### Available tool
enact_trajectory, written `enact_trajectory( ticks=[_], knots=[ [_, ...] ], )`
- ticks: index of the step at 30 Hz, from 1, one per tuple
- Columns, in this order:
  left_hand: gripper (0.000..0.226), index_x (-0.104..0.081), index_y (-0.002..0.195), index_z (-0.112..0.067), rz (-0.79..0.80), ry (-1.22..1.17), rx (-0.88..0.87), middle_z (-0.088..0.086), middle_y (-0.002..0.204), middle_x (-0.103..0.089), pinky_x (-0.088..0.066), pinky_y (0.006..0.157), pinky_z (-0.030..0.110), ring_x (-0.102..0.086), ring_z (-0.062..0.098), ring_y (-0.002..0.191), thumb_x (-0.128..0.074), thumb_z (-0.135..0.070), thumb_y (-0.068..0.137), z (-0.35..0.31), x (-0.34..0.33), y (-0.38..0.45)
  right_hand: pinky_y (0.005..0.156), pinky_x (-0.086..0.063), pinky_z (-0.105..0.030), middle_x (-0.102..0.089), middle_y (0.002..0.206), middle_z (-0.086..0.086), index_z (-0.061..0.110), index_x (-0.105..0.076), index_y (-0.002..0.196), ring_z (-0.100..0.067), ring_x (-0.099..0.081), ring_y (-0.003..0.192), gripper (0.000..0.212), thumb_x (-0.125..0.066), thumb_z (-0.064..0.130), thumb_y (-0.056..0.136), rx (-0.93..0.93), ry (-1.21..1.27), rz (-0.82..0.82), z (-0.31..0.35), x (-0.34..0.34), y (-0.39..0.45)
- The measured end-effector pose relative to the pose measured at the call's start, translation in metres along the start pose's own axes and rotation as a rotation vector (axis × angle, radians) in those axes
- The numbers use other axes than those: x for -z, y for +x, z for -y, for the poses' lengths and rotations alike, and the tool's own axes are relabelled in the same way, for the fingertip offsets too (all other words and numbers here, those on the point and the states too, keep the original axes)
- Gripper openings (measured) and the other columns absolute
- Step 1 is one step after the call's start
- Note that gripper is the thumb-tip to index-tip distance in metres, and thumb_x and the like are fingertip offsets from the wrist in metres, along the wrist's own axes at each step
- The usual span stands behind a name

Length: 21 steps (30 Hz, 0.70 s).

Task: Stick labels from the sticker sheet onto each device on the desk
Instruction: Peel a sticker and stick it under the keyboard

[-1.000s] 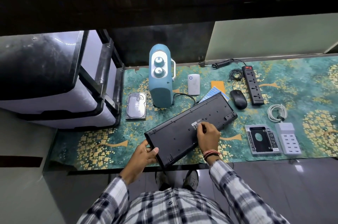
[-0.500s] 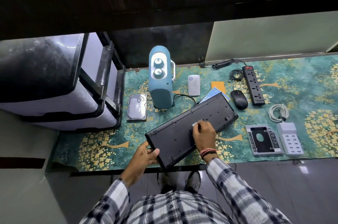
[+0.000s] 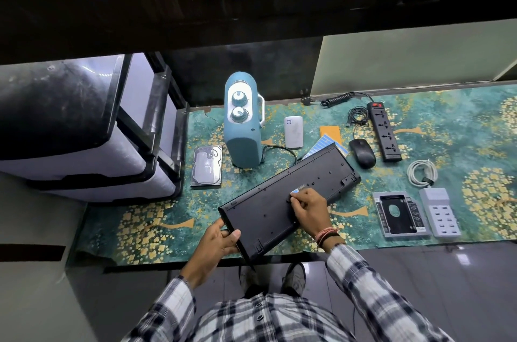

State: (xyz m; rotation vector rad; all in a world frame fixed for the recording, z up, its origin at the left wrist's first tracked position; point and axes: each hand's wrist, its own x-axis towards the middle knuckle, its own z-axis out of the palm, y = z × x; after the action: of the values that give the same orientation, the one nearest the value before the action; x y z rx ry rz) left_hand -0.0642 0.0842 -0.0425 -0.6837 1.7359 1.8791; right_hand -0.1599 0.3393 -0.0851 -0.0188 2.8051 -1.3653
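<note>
A black keyboard point(image 3: 268, 210) lies face down and slanted across the patterned desk mat point(image 3: 461, 134). My left hand point(image 3: 219, 241) grips its near-left corner. My right hand point(image 3: 307, 207) rests on the keyboard's back, fingertips pressing a small pale blue label point(image 3: 297, 190) onto it. The blue sticker sheet point(image 3: 321, 144) pokes out from under the keyboard's far edge, beside an orange pad point(image 3: 330, 130). Other devices on the mat are a hard drive point(image 3: 207, 166), a teal speaker point(image 3: 242, 129), a white adapter point(image 3: 293, 132), a mouse point(image 3: 362, 157), a power strip point(image 3: 384, 132), a drive caddy point(image 3: 400, 214) and a white USB charger point(image 3: 440, 216).
A stack of plastic drawers point(image 3: 84, 129) stands at the left end of the desk. A coiled white cable point(image 3: 422, 171) and black cords point(image 3: 355, 113) lie near the power strip. The desk's front edge runs just before my body.
My right hand has slid slightly left along the keyboard's back while pressing the label. The left hand keeps its hold on the corner.
</note>
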Motion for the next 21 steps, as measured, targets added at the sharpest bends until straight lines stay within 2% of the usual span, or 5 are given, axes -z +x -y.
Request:
enact_trajectory(
  ticks=[8, 11, 16, 19, 21],
  knots=[
    [0.044, -0.043, 0.137, -0.018, -0.031, 0.045, -0.011, 0.005, 0.126, -0.067, -0.058, 0.096, 0.045, -0.072, 0.020, 0.108, -0.065, -0.012, 0.098, 0.001, 0.000, 0.002, 0.076, -0.050, -0.034, -0.064, 0.079, -0.012, 0.005, -0.078, 0.090, -0.031, -0.062, 0.078, 0.017, -0.063, 0.014, 0.090, -0.154, -0.093, -0.134, -0.024, 0.012, 0.019],
    [0.040, -0.053, 0.137, -0.020, -0.013, 0.120, -0.098, 0.005, 0.125, -0.072, -0.054, 0.102, 0.047, -0.068, 0.023, 0.118, -0.060, -0.006, 0.100, -0.002, 0.000, 0.006, 0.077, -0.057, -0.039, -0.070, 0.081, -0.011, 0.013, -0.074, 0.079, -0.026, -0.065, 0.076, 0.033, -0.060, 0.040, 0.090, -0.461, 0.201, -0.294, -0.015, 0.024, 0.023],
    [0.042, -0.061, 0.125, -0.032, -0.089, 0.400, -0.327, -0.011, 0.118, -0.074, -0.054, 0.101, 0.042, -0.067, 0.009, 0.115, -0.062, 0.000, 0.097, -0.007, 0.008, 0.014, 0.074, -0.061, -0.054, -0.063, 0.100, -0.012, 0.019, -0.061, 0.102, -0.028, -0.066, 0.086, 0.044, -0.058, 0.060, 0.086, -0.825, 0.947, -0.390, 0.011, 0.052, 0.022],
    [0.042, -0.067, 0.114, -0.032, -0.150, 0.679, -0.510, -0.014, 0.112, -0.073, -0.057, 0.094, 0.040, -0.067, 0.006, 0.108, -0.065, 0.004, 0.092, -0.004, 0.016, 0.019, 0.074, -0.060, -0.050, -0.065, 0.091, -0.007, 0.014, -0.060, 0.104, -0.023, -0.065, 0.074, 0.041, -0.069, 0.047, 0.083, -0.874, 0.962, -0.453, 0.008, 0.056, 0.010],
    [0.044, -0.072, 0.113, -0.025, -0.208, 0.815, -0.573, -0.013, 0.127, -0.066, -0.050, 0.107, 0.038, -0.061, 0.006, 0.119, -0.063, 0.011, 0.090, 0.002, 0.017, 0.020, 0.077, -0.059, -0.048, -0.067, 0.100, -0.011, 0.011, -0.054, 0.104, -0.025, -0.064, 0.077, 0.040, -0.074, 0.031, 0.076, -0.972, 0.886, -0.493, -0.003, 0.049, 0.000]
  ],
)
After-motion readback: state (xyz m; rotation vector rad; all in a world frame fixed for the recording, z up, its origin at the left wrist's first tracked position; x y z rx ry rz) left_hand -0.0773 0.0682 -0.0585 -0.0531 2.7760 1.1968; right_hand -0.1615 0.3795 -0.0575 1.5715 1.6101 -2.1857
